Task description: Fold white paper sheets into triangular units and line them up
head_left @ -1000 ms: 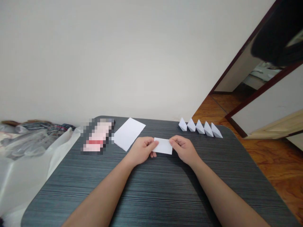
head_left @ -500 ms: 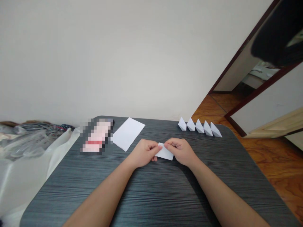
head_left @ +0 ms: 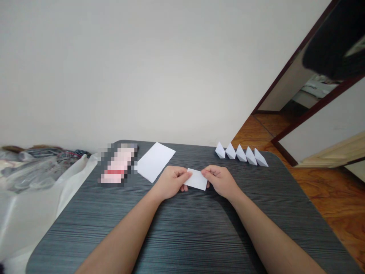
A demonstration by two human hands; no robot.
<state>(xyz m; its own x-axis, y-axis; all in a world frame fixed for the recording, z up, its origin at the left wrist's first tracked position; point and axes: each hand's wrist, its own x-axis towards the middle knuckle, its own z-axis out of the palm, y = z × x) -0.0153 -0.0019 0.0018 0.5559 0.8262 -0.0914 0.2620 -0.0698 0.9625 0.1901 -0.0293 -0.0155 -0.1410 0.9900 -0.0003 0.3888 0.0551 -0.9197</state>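
A small white piece of paper [head_left: 196, 179], roughly rectangular and seemingly folded, is held between my two hands above the middle of the table. My left hand [head_left: 172, 182] pinches its left end, thumb on top and fingers curled beneath. At the opposite end, my right hand [head_left: 221, 180] grips the upper right corner with the thumb over the paper. The fingers under the sheet are partly hidden. Beyond my left hand lies a larger white sheet of paper [head_left: 156, 161], flat on the table.
Several folded white paper shapes [head_left: 241, 153] stand in a row at the table's far right. A blurred-out pinkish object [head_left: 119, 163] lies at the far left of the dark table [head_left: 182, 236]. A wall [head_left: 171, 76] rises behind; plastic-covered items [head_left: 42, 167] are at left.
My hands have moved slightly apart, so more of the small paper shows between them. The thumbs now sit nearer its ends. The other things on the table stay put.
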